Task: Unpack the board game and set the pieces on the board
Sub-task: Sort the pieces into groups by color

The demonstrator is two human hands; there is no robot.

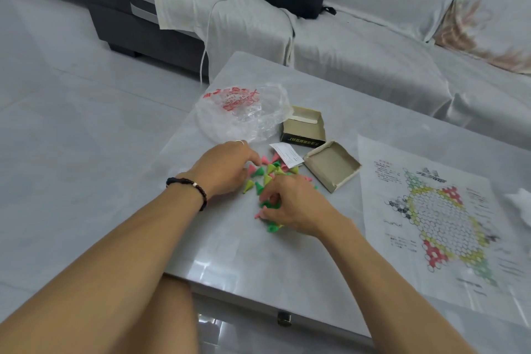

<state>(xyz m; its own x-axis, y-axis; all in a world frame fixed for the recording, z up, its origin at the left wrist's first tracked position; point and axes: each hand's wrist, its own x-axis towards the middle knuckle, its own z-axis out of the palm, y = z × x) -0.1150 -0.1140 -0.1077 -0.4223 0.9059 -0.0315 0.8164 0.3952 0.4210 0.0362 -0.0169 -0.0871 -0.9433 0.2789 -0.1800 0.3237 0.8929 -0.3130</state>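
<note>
Over the middle of the pale worktop (287, 253), both forearms reach in from the near edge. From the head camera, the left hand (227, 169) (bead bracelet at the wrist, ring on one finger) lies palm down, fingers loosely bent over the pile of cone pieces (265, 178) — pink, green and yellow-green; whether its grip has closed on one I cannot tell. The right hand (293, 207) has its fingers curled, pinching green pieces at the pile's near side. Beyond the pile lie a crumpled plastic bag (244, 112), a paper slip (287, 154) and two open box halves (304, 126) — both look empty. The printed board sheet (436, 218) lies flat well to the right, no pieces on it.
</note>
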